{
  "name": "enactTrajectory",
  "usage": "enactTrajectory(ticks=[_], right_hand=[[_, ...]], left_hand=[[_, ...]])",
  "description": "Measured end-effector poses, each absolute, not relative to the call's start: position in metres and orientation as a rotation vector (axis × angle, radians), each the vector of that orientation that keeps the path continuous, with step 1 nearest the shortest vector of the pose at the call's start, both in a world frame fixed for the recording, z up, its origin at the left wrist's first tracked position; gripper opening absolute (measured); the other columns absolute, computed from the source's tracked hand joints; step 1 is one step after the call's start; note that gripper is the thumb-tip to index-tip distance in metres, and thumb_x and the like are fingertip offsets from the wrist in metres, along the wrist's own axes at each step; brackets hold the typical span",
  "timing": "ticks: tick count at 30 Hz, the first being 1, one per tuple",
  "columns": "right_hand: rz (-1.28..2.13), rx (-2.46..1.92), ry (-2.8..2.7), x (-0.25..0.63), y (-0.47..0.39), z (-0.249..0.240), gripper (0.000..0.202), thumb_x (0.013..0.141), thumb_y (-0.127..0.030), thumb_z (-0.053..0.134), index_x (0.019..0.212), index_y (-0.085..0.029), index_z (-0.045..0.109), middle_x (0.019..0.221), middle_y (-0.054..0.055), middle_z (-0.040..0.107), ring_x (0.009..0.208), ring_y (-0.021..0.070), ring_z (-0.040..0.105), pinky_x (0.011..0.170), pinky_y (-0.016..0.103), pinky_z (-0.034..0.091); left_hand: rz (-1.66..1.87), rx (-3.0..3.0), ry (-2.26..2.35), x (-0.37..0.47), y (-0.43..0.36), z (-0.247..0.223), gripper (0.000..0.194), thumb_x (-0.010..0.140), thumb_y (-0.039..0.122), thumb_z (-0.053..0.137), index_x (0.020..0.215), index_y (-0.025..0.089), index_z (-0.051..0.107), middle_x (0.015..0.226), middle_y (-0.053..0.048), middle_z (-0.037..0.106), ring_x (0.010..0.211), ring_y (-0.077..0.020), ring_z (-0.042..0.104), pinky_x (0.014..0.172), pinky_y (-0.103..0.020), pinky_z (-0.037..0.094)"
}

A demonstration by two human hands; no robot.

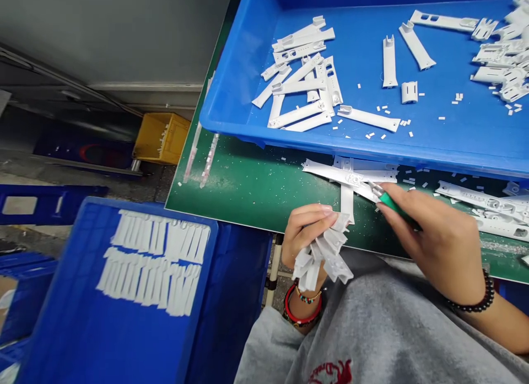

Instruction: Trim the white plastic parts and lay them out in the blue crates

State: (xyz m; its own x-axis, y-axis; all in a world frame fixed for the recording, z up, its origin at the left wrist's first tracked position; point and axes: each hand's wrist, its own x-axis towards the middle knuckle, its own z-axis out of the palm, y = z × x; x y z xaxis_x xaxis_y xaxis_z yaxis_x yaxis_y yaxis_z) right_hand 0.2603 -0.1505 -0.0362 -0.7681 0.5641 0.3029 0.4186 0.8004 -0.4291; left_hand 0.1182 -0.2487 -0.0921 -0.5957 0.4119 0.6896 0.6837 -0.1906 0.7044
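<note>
My left hand [306, 232] is closed around a bundle of white plastic parts [326, 252], whose ends fan out below the fingers over my lap. In my right hand [433, 224] is a green-handled tool [390, 201] with a metal tip, gripped between thumb and fingers. Its tip reaches over a long white plastic strip [330, 172] on the green table, and whether it touches the strip I cannot tell. Another white strip [346, 203] lies crosswise beneath, between my two hands.
A large blue tray [256, 114] on the green table [248, 180] holds scattered white parts and small chips. More strips [487, 202] lie to the right. Lower left, a blue crate [124, 340] contains two rows of strips. A yellow bin [177, 139] stands on the floor.
</note>
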Motion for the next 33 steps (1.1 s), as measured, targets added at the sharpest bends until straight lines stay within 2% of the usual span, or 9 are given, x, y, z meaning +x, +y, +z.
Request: enactTrajectory(ticks=[3, 6, 11, 15, 18, 21, 26, 33], right_hand=[[0.739, -0.598, -2.565, 0.26, -0.15, -0.03, 0.023, 0.102, -0.024, 0.049, 0.121, -0.018, 0.06, 0.098, 0.006, 0.076, 0.078, 0.0177, 0.072, 0.065, 0.026, 0.051], [0.937, -0.482, -2.584, 0.258, -0.155, -0.021, 0.022, 0.104, -0.024, 0.044, 0.116, -0.016, 0.061, 0.098, 0.006, 0.076, 0.081, 0.0173, 0.073, 0.065, 0.025, 0.053], [0.76, -0.621, -2.638, 0.258, -0.154, -0.03, 0.023, 0.103, -0.028, 0.047, 0.114, -0.018, 0.064, 0.095, 0.007, 0.076, 0.075, 0.0198, 0.073, 0.06, 0.028, 0.05], [0.523, -0.853, -2.609, 0.26, -0.144, -0.043, 0.026, 0.102, -0.033, 0.047, 0.116, -0.018, 0.064, 0.088, 0.007, 0.075, 0.07, 0.0226, 0.07, 0.057, 0.03, 0.046], [0.747, -0.77, -2.588, 0.257, -0.144, -0.037, 0.027, 0.104, -0.031, 0.037, 0.107, -0.018, 0.06, 0.086, 0.007, 0.071, 0.07, 0.0195, 0.067, 0.058, 0.029, 0.045], [0.953, -0.597, -2.617, 0.249, -0.15, -0.026, 0.031, 0.104, -0.027, 0.029, 0.087, -0.021, 0.053, 0.073, 0.001, 0.062, 0.059, 0.0144, 0.057, 0.054, 0.026, 0.04], [0.858, -0.611, -2.684, 0.24, -0.155, -0.023, 0.036, 0.105, -0.038, 0.032, 0.075, -0.022, 0.045, 0.059, -0.004, 0.051, 0.047, 0.0114, 0.047, 0.047, 0.026, 0.026], [0.905, -0.594, -2.722, 0.237, -0.146, -0.026, 0.046, 0.105, -0.045, 0.032, 0.067, -0.022, 0.04, 0.048, -0.006, 0.042, 0.04, 0.0098, 0.039, 0.046, 0.025, 0.022]], left_hand=[[-1.834, -1.316, -1.854, 0.118, -0.249, -0.091, 0.007, 0.093, 0.023, 0.065, 0.094, 0.021, 0.072, 0.083, 0.0, 0.066, 0.081, -0.0149, 0.069, 0.068, -0.03, 0.061], [-1.824, -1.329, -1.851, 0.117, -0.25, -0.091, 0.009, 0.095, 0.025, 0.063, 0.093, 0.023, 0.072, 0.084, 0.001, 0.067, 0.082, -0.0147, 0.069, 0.068, -0.03, 0.061], [-1.775, -1.382, -1.885, 0.114, -0.252, -0.093, 0.011, 0.095, 0.027, 0.064, 0.095, 0.021, 0.072, 0.087, -0.001, 0.068, 0.084, -0.015, 0.07, 0.069, -0.03, 0.06], [-1.834, -1.344, -1.927, 0.115, -0.252, -0.093, 0.006, 0.092, 0.024, 0.068, 0.096, 0.023, 0.072, 0.086, 0.0, 0.067, 0.082, -0.0147, 0.07, 0.066, -0.029, 0.06], [-1.837, -1.339, -1.892, 0.116, -0.252, -0.092, 0.01, 0.095, 0.027, 0.064, 0.098, 0.026, 0.073, 0.085, 0.0, 0.066, 0.081, -0.0154, 0.069, 0.064, -0.031, 0.061], [-1.828, -1.375, -1.878, 0.115, -0.252, -0.092, 0.013, 0.095, 0.026, 0.063, 0.102, 0.029, 0.073, 0.086, -0.001, 0.067, 0.083, -0.0168, 0.069, 0.066, -0.033, 0.062], [-1.767, -1.456, -1.865, 0.112, -0.255, -0.096, 0.021, 0.094, 0.029, 0.064, 0.113, 0.029, 0.073, 0.09, -0.003, 0.068, 0.086, -0.019, 0.07, 0.072, -0.033, 0.061], [-1.652, -1.465, -1.942, 0.111, -0.26, -0.099, 0.018, 0.096, 0.032, 0.06, 0.109, 0.029, 0.072, 0.093, -0.001, 0.07, 0.087, -0.0184, 0.07, 0.071, -0.032, 0.06]])
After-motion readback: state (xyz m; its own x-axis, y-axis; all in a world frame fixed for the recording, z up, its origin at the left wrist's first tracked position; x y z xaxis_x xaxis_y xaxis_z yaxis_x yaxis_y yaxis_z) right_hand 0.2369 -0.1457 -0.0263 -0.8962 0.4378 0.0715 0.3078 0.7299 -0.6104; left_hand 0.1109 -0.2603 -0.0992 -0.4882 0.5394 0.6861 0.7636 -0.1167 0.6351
